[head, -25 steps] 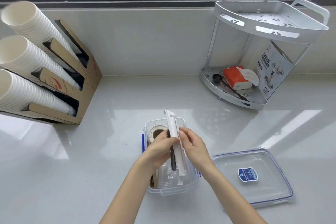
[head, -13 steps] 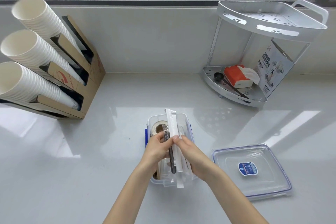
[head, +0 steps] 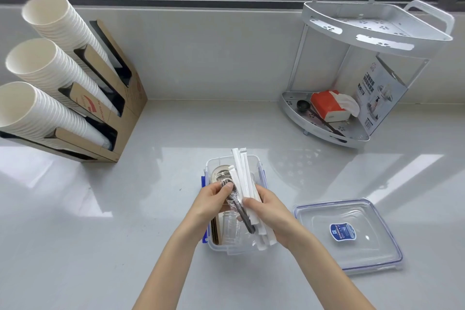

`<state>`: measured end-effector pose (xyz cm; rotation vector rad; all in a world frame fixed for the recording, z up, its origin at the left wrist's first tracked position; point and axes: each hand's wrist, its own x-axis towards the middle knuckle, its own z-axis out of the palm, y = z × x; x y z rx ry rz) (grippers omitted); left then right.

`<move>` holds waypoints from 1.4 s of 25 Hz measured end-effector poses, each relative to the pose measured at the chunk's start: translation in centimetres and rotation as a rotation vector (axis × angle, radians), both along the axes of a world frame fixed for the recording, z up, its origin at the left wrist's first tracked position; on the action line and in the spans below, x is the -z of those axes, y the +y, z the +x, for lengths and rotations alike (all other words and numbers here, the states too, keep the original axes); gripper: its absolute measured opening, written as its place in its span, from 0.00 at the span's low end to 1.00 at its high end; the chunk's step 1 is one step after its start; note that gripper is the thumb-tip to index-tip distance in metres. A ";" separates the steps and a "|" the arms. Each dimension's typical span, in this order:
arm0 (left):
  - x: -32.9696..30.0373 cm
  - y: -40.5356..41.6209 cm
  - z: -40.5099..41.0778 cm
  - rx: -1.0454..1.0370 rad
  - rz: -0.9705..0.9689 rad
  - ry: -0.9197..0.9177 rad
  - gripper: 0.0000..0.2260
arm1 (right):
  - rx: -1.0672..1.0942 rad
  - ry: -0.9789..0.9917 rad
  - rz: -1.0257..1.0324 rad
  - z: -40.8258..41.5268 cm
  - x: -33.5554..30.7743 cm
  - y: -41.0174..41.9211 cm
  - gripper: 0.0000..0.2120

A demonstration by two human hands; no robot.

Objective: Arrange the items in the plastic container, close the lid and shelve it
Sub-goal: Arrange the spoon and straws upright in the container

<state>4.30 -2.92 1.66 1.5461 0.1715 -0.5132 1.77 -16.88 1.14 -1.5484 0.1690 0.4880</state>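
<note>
A clear plastic container (head: 251, 246) with blue side latches sits open on the pale countertop (head: 100, 209), directly below the camera, and both hands are over it. The left hand (head: 211, 202) reaches in from the left side, its fingers curled around the bowl end of a dark plastic spoon in a clear wrapper (head: 239, 205); the spoon's handle runs down and to the right across the opening. The right hand (head: 270, 210) comes in from the right and closes on a bundle of white paper-wrapped straws (head: 242, 178), thumb on top near the middle of the bundle. The straws lie lengthwise over the container, their far ends sticking out past its back rim and their near ends reaching toward its front wall. The spoon and the straws lie side by side, touching or very nearly so between the two hands.

Inside the container, a roll of tape (head: 220, 175) lies at the far left corner, and a small clear jar (head: 230, 228) stands below the left hand; something brown sits against the left wall, too hidden to name.

The lid (head: 352, 254) rests flat on the counter just to the right of the container, apart from it, with a blue label at its centre. A white two-tier corner shelf (head: 377, 33) stands at the back right.
</note>
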 end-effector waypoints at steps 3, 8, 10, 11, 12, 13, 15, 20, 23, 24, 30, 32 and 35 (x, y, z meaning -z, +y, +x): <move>-0.1 0.2 -0.1 -0.005 -0.065 0.016 0.10 | 0.017 0.024 -0.006 -0.1 -0.1 0.0 0.14; 0.0 0.5 -0.1 -0.029 -0.050 -0.004 0.09 | 0.053 0.001 -0.015 -0.1 0.3 0.2 0.15; 0.0 0.6 -0.1 -0.039 -0.037 -0.010 0.09 | 0.059 -0.004 0.002 -0.1 0.3 0.3 0.15; 0.0 0.7 -0.1 -0.045 -0.037 -0.014 0.10 | 0.061 -0.008 0.013 -0.1 0.2 0.3 0.15; -0.1 0.7 -0.1 -0.049 -0.042 -0.020 0.10 | 0.064 -0.015 0.014 -0.1 0.2 0.3 0.14; -0.2 0.7 -0.1 -0.054 -0.051 -0.026 0.11 | 0.064 -0.023 0.020 0.0 0.3 0.3 0.14; -0.5 0.7 0.0 -0.090 -0.069 -0.040 0.12 | 0.081 -0.021 0.041 0.1 0.4 0.1 0.11; -1.0 0.8 0.1 -0.135 -0.119 -0.039 0.12 | 0.175 0.001 0.123 0.1 -0.2 -0.2 0.09; -1.1 0.6 -0.1 -0.118 -0.124 -0.031 0.12 | 0.220 -0.023 0.125 0.4 -0.6 0.0 0.11; -1.1 0.6 -0.1 -0.117 -0.122 -0.030 0.12 | 0.248 -0.038 0.147 0.6 -0.7 0.1 0.11; -1.0 1.1 0.0 -0.135 -0.100 -0.029 0.11 | 0.359 -0.275 0.029 1.4 -0.3 1.1 0.06; -0.9 1.2 0.0 -0.127 -0.099 -0.030 0.11 | 0.377 -0.300 -0.044 1.5 0.4 1.4 0.07; -0.8 1.3 0.0 -0.130 -0.093 -0.029 0.12 | 0.376 -0.308 -0.096 1.2 1.5 1.5 0.08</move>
